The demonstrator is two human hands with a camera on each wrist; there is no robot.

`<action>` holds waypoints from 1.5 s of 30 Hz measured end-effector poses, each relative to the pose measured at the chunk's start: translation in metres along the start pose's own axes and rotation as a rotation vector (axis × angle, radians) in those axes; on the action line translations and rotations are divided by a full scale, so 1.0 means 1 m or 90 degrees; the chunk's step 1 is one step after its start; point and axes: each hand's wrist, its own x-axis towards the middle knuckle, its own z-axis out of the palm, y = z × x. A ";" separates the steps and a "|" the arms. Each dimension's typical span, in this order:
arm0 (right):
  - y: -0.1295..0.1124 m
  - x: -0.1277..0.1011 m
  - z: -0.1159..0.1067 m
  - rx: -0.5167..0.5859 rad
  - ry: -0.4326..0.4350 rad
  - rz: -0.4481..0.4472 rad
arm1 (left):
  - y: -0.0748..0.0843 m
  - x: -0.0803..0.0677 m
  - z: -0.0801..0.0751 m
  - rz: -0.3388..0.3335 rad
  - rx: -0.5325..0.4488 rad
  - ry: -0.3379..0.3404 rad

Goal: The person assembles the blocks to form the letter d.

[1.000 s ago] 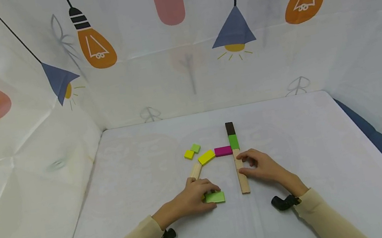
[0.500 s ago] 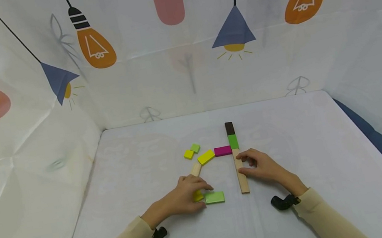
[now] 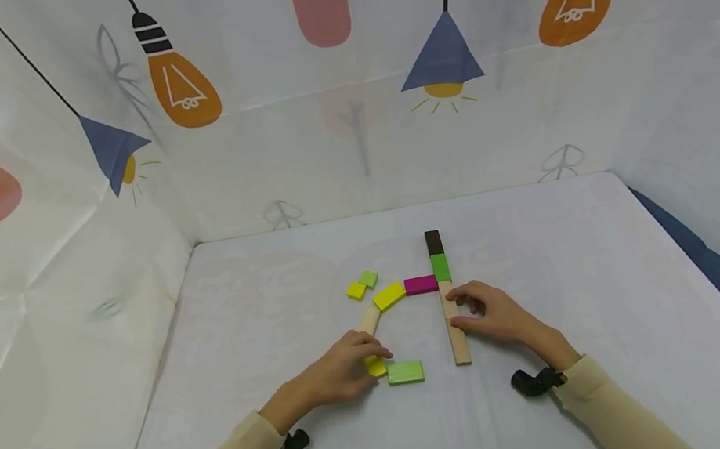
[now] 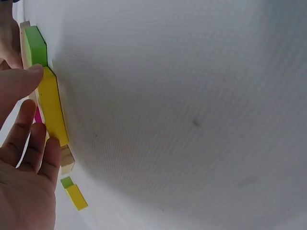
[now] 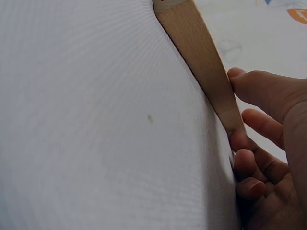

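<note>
Right hand [image 3: 492, 313] rests w/ fingertips + thumb against the long plain wood strip [image 3: 454, 328], apparently steadying it; fingers loosely curled, not clamped. Left hand [image 3: 342, 374], fingers nearly straight, touches the yellow block [image 3: 376, 367] near-centre on the table [image 3: 591, 281], flat, just left of a green block [image 3: 405, 373].

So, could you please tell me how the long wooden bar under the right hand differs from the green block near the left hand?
The long wooden bar is plain, unpainted wood; the green block is bright green. The bar is long and narrow, the block short and squat. The bar runs away from the person, the block lies crosswise. The right hand touches the bar; the left hand lies beside the block. Both lie flat on the table.
</note>
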 end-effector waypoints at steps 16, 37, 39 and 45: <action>-0.001 0.000 0.000 0.002 -0.002 0.004 | 0.003 0.005 -0.002 -0.008 -0.008 0.039; 0.002 -0.002 0.000 0.001 0.005 -0.009 | -0.044 0.028 -0.037 -0.053 -0.024 0.190; 0.002 -0.002 0.000 0.005 0.006 -0.012 | -0.051 0.033 -0.038 -0.078 -0.027 0.203; 0.001 -0.002 0.000 0.012 0.003 -0.009 | -0.065 0.041 -0.037 -0.141 -0.015 0.227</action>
